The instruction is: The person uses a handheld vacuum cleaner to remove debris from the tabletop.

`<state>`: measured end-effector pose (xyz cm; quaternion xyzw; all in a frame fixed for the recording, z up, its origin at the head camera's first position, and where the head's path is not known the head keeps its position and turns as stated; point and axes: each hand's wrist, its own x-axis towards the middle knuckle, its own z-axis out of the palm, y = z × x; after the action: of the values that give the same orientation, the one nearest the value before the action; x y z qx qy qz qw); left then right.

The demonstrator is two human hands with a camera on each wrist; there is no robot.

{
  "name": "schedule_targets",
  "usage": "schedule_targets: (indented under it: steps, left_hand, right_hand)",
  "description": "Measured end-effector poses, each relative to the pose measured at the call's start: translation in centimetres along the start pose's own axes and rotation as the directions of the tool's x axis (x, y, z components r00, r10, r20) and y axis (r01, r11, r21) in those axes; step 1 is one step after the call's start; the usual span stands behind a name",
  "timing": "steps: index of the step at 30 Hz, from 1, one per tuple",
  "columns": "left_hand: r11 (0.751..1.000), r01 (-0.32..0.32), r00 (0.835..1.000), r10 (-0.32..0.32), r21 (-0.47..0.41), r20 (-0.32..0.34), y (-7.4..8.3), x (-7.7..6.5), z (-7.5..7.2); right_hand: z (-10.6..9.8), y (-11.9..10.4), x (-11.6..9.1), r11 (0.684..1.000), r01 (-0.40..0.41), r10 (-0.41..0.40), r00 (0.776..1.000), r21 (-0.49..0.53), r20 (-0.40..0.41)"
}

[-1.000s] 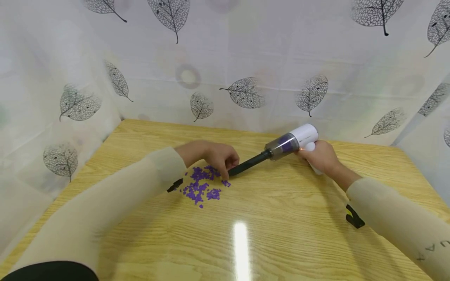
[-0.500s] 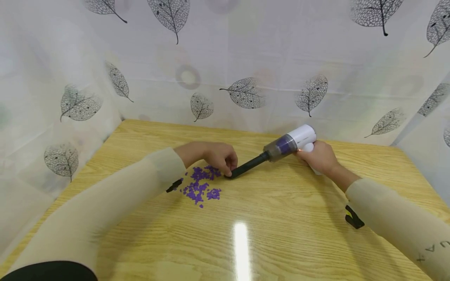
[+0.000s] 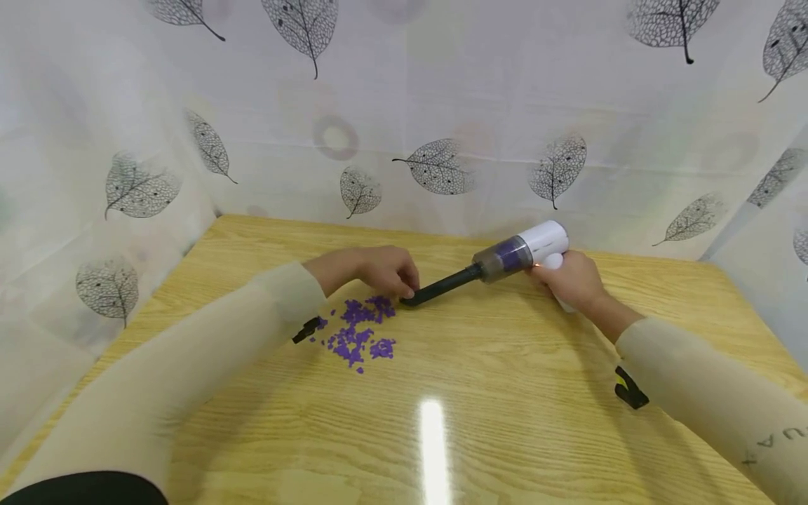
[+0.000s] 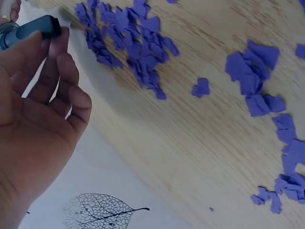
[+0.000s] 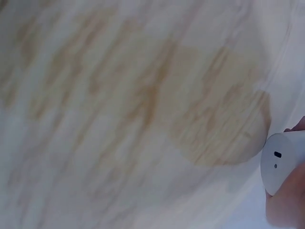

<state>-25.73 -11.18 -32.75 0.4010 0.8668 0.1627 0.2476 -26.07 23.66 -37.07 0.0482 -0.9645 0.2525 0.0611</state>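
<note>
White-and-smoky-clear plastic handheld vacuum [image 3: 499, 259] is angled over the yellow wood-grain table [image 3: 505, 393]; looks light, stiff, kinda slick, so I'd grab the white handle [image 5: 272, 169]. Right hand [image 3: 573, 280] is wrapped round it, left hand [image 3: 388, 270] pinches the long black nozzle [image 3: 442, 286] near its tip, beside small purple paper scraps [image 3: 356, 312].

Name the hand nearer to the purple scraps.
Left. The left hand is just beyond the purple scraps, pinching the black nozzle; the right hand is farther off, right of the scraps, gripping the handheld vacuum.
</note>
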Motion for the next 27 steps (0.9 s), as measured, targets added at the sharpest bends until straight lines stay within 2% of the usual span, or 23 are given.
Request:
schedule_targets:
  steps: [3,8,19,27]
  left_hand:
    - [0.999,0.021,1.0,-0.02,0.036,-0.023,-0.4,0.0,0.0]
    - [0.998,0.049,0.997,-0.047,0.033,-0.056,-1.5,0.0,0.0]
    - [0.996,0.088,0.995,-0.088,0.006,-0.036,-2.2,-0.5,-0.3]
    - [0.994,0.104,0.994,-0.103,0.04,-0.034,-2.4,-0.8,-0.6]
  right_hand:
    - [0.3,-0.2,0.2,1.0,-0.011,0.011,1.0,-0.02,-0.007]
    - [0.8,-0.8,0.6,1.0,-0.009,0.009,1.0,-0.024,-0.013]
    - [1.2,-1.6,1.0,1.0,-0.009,0.009,1.0,-0.023,-0.015]
    - [1.5,-2.1,1.4,1.0,0.002,-0.003,1.0,-0.03,-0.008]
